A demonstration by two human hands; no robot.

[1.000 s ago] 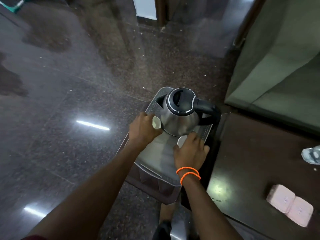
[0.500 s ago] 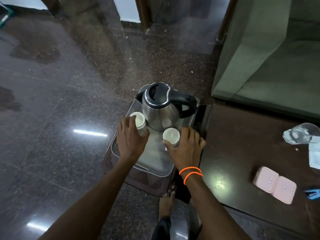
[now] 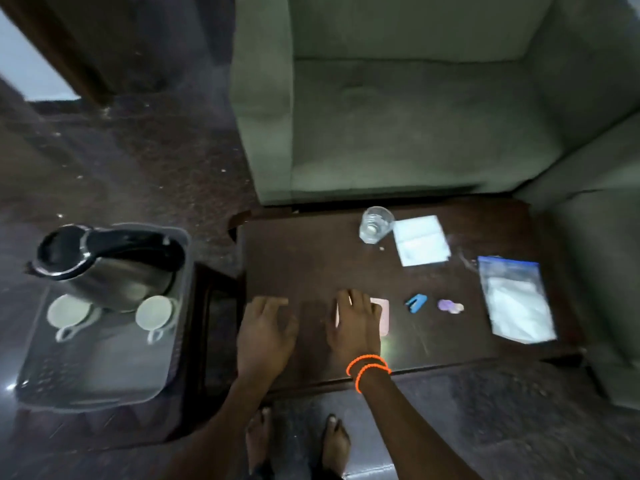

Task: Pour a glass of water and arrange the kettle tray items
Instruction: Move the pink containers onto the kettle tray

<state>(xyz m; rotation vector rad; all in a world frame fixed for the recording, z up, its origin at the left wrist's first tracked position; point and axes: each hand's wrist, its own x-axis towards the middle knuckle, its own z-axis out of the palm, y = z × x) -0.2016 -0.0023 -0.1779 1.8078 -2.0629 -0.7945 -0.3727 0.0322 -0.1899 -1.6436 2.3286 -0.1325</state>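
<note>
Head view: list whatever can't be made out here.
- Pink item: mostly covered by the right hand, so its form is unclear.
- Glass: motion blur hides any water level.
- Kettle: lid state lost to blur.
- Small purple object: too small and blurred to identify.

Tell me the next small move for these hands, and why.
Probably close the right hand on the pink case it rests over. Both cups already sit on the tray beside the kettle, and the left hand lies empty on the table.
</note>
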